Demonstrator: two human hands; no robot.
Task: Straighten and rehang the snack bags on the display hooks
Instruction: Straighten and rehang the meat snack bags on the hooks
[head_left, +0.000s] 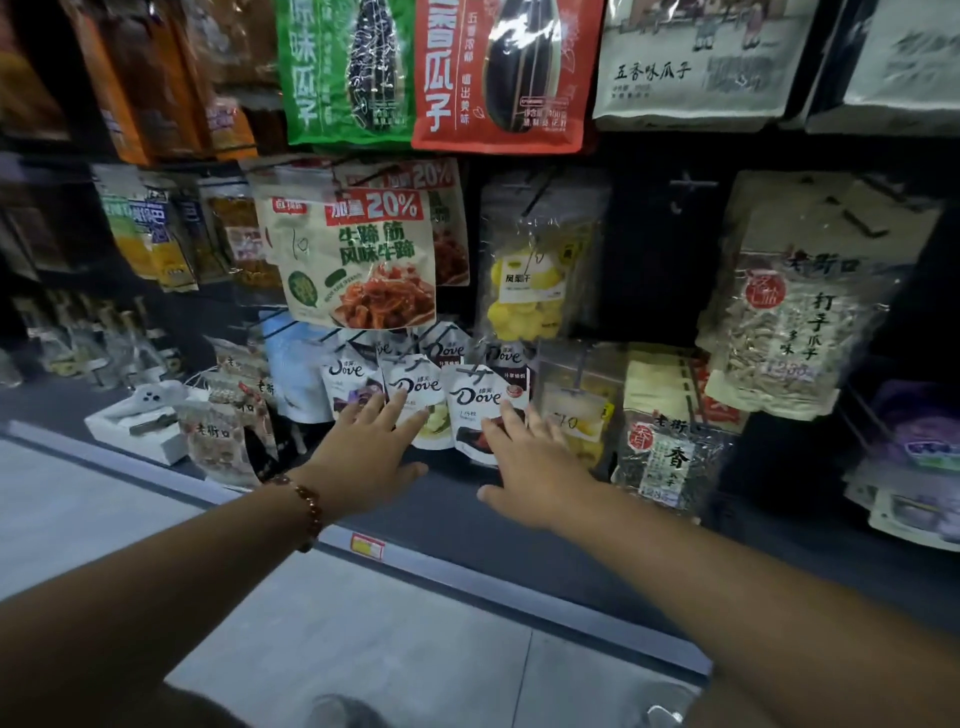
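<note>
Both hands reach with spread, empty fingers for the low row of Dove bags (475, 410), the left hand (371, 452) touching the middle bag and the right hand (530, 467) the right one, so next likely comes squaring each on its hook.

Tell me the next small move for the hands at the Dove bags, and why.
Probably close the right hand on the front Dove bag and square it on its hook. Both hands are open with fingers spread; the left hand lies on the neighbouring Dove bag, and these bags hang tilted and overlapping.
</note>
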